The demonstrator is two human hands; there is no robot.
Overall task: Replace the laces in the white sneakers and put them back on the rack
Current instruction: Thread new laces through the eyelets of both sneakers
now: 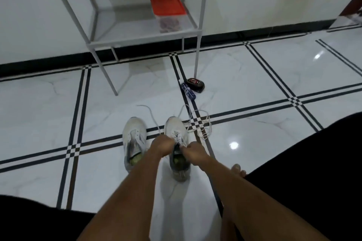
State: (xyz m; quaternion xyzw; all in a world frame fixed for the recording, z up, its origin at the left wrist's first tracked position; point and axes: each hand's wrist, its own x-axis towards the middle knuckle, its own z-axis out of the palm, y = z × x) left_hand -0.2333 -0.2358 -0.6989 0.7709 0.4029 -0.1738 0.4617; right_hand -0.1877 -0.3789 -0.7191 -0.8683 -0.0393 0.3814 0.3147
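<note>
Two white sneakers are seen side by side on a white tiled floor (254, 76) crossed by dark stripes, toes pointed toward a white metal rack (125, 39) that stands against the wall beyond them. The right sneaker (177, 145) is being worked on with both hands at its tongue. The left hand (162, 146) is curled over the upper eyelets, its fingers closed on the lace (181, 142) there; the right hand (196, 152) is likewise bunched, with thumb and fingers pinched on the lace at the shoe's right edge. How much lace is threaded cannot be made out under the hands. The left sneaker (134, 141) is left untouched just beside the right sneaker, a loose lace end (150, 112) trailing from between the two toward the rack. A tangle of white lace (199, 123) is spread on the floor touching the right sneaker's toe on its right. Farther from the right sneaker, by the rack's front leg, a small blue object (188, 90) and a black object (195, 84) are seen together. A clear box with a red lid (167, 5) is kept on the rack's low shelf.
</note>
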